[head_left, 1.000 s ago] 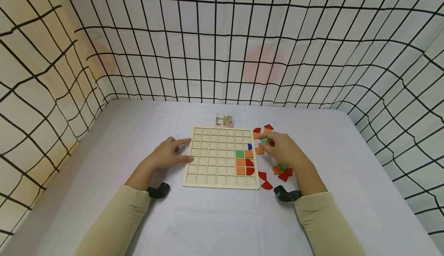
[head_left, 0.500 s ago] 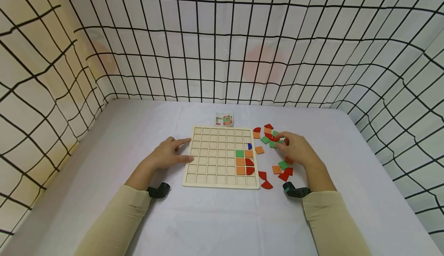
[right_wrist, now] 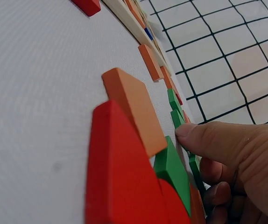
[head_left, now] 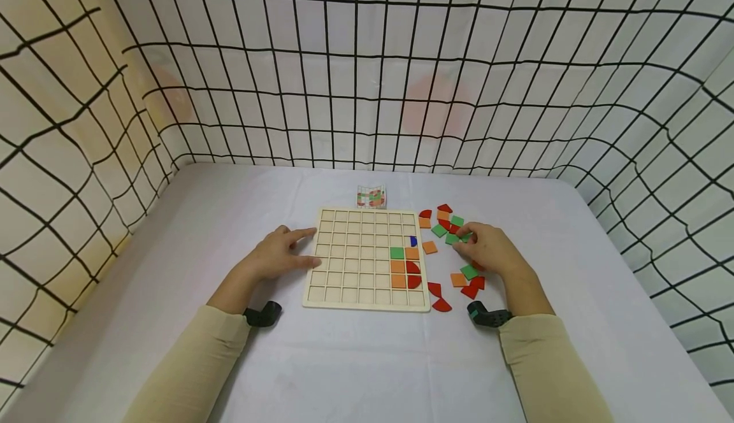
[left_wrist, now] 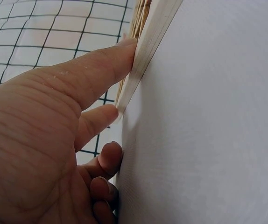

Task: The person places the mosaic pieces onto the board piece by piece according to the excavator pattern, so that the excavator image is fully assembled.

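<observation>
White cloth covers the bench (head_left: 367,359), walled by black-gridded sheeting. On it, right of the wooden grid board (head_left: 367,260), the right hand (head_left: 487,251) pinches a green square tile (head_left: 466,237) among loose red, orange and green tiles (head_left: 459,279). Its grip is closed on that tile. The left hand (head_left: 275,258) lies released, straight fingers (left_wrist: 110,60) touching the board's left edge.
</observation>
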Available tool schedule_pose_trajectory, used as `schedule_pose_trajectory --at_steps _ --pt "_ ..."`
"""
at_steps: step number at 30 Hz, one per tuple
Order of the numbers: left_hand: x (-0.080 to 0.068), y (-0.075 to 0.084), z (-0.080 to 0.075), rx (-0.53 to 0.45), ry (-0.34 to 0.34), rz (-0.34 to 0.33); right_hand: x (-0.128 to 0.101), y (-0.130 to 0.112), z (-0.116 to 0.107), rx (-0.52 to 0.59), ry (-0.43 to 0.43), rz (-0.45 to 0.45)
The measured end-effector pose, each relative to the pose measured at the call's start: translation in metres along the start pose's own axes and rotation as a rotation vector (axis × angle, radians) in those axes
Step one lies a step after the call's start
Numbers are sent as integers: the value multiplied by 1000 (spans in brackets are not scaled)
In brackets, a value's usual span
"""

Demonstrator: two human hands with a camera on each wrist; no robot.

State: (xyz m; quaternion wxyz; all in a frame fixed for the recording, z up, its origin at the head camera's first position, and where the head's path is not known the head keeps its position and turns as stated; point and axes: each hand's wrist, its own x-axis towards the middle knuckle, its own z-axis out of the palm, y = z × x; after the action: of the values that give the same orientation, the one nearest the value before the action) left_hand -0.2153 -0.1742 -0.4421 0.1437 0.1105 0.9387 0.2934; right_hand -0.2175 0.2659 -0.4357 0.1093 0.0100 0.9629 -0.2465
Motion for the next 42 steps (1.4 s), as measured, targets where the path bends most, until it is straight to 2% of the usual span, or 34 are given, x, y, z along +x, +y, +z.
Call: schedule_pose_trajectory --at_steps 10,21,27,33,42 --pt "-1 0 -1 9 1 4 0 -2 -1 23 -33 -18" --pt "0 0 -1 15 7 11 -4 -22 -2 33 -45 -35" --pt "0 1 0 9 4 -2 -5 -34 3 14 -41 -108" --pt "1 1 0 9 1 -4 -2 -48 10 42 -57 -206" --pt "-2 3 -1 9 4 -17 7 -70 21 -6 -97 -234"
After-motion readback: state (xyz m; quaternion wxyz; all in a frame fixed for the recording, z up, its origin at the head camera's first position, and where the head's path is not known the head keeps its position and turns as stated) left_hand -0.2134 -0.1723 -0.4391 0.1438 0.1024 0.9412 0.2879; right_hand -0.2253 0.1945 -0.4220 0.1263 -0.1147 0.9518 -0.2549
